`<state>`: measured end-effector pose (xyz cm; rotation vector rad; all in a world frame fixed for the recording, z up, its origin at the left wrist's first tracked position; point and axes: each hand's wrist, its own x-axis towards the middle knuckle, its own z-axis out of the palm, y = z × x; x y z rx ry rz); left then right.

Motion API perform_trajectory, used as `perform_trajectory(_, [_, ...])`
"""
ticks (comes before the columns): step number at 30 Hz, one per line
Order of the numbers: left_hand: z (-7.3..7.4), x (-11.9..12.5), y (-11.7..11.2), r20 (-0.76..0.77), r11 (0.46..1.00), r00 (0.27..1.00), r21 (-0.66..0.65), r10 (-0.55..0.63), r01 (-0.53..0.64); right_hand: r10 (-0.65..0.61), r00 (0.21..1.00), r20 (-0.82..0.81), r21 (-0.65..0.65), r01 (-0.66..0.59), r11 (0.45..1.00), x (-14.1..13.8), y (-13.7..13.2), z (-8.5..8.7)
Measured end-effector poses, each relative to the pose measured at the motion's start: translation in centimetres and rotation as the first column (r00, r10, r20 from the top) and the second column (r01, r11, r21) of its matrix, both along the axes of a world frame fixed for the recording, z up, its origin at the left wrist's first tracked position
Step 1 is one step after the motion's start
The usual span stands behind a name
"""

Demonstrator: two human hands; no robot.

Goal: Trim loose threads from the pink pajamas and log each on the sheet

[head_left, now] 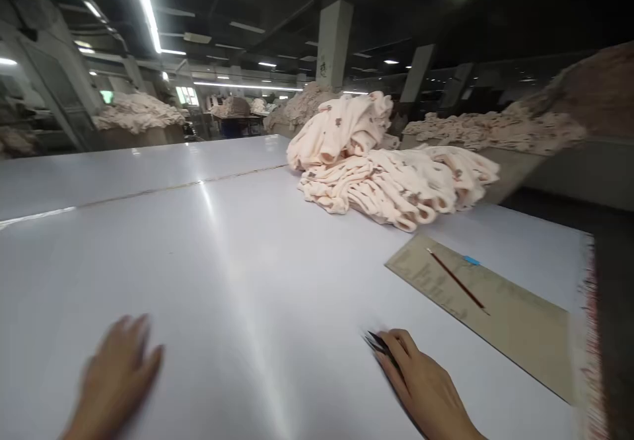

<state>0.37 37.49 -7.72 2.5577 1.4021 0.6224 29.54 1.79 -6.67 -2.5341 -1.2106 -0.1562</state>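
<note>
Left hand: the left hand (pixel 116 380) lies flat and open on the white worktop (pixel 238 275), fingers spread forward, holding nothing; it is blurred.
Right hand: the right hand (pixel 426 387) rests on the worktop at the lower right, fingers stretched forward and closed lightly about a small dark tool (pixel 379 344).
Dark tool: its thin dark tips stick out past the fingertips and lie on or just above the worktop; it is too blurred to tell what kind of tool it is.
Brown card: a long brown card (pixel 495 314) lies flat near the right edge of the worktop, just beyond the right hand and apart from it.
Writing: faint printed lines run along the far end of the card, too small and blurred to read; no brand shows.
Pencil: a thin red-brown pencil (pixel 458 281) lies slantwise on the card.
Blue tag: a small blue tag (pixel 471 260) sits at the far edge of the card, near the pencil.
Garment pile: a heap of cream garments (pixel 381 162) with small brown prints lies on the worktop farther back, well apart from both hands.
Worktop seam: a thin line crosses the worktop from left to right behind the open space.
Surroundings: further heaps of pale fabric (pixel 139 113) stand on other tables in the dim hall, under strip lights; a pillar (pixel 334 43) bears dark marks that cannot be read.
</note>
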Motion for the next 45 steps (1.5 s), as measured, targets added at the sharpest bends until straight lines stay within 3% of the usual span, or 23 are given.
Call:
perform_trajectory(2, [-0.6,6.2,-4.5,0.244,0.973,0.96,-0.147,-0.138,0.177,-0.067,0.998,0.022,-0.013,0.067,0.998,1.6,-1.2,-0.1])
perform_trajectory(3, [-0.7,9.9,-7.2,0.371,0.923,0.911,-0.256,-0.181,0.288,-0.104,0.994,0.031,-0.008,0.104,0.995,2.2,-1.9,-0.3])
perform_trajectory(6, [-0.4,20.9,-16.2,0.46,0.833,0.842,-0.318,-0.282,0.452,-0.144,0.989,0.024,0.025,0.144,0.989,3.8,-3.8,-0.6])
perform_trajectory(8, [0.3,26.9,-21.4,0.514,0.764,0.791,-0.346,-0.332,0.545,-0.132,0.991,-0.003,0.054,0.132,0.99,5.0,-5.2,-0.4])
perform_trajectory(10, [1.0,31.2,-25.3,0.552,0.7,0.74,-0.348,-0.385,0.624,-0.146,0.988,-0.041,0.08,0.149,0.986,7.3,-6.7,0.2])
perform_trajectory(13, [1.4,34.7,-28.6,0.578,0.629,0.672,-0.32,-0.462,0.708,-0.238,0.965,-0.11,0.077,0.247,0.966,12.6,-9.0,1.8])
perform_trajectory(17, [0.4,36.1,-29.5,0.547,0.62,0.666,-0.305,-0.507,0.723,-0.368,0.906,-0.211,-0.058,0.364,0.93,19.5,-10.5,3.0])
perform_trajectory(21, [-0.5,36.2,-29.1,0.452,0.628,0.69,-0.307,-0.566,0.716,-0.346,0.846,-0.406,-0.144,0.314,0.938,22.3,-10.5,3.0])
perform_trajectory(25, [-0.2,36.1,-29.2,0.271,0.664,0.722,-0.284,-0.636,0.691,-0.131,0.744,-0.655,0.053,0.218,0.975,22.1,-10.8,3.0])
perform_trajectory(30, [0.0,36.0,-29.3,0.196,0.673,0.721,-0.263,-0.664,0.691,0.107,0.657,-0.746,0.32,0.213,0.923,21.1,-10.7,1.9])
perform_trajectory(37, [-0.9,36.0,-28.9,0.134,0.672,0.702,-0.211,-0.699,0.709,0.044,0.722,-0.69,0.38,0.309,0.872,20.1,-10.6,-0.9])
perform_trajectory(45, [-0.2,36.0,-29.7,0.16,0.728,0.744,-0.153,-0.649,0.668,0.031,0.72,-0.693,0.305,0.254,0.918,19.7,-10.2,-0.6])
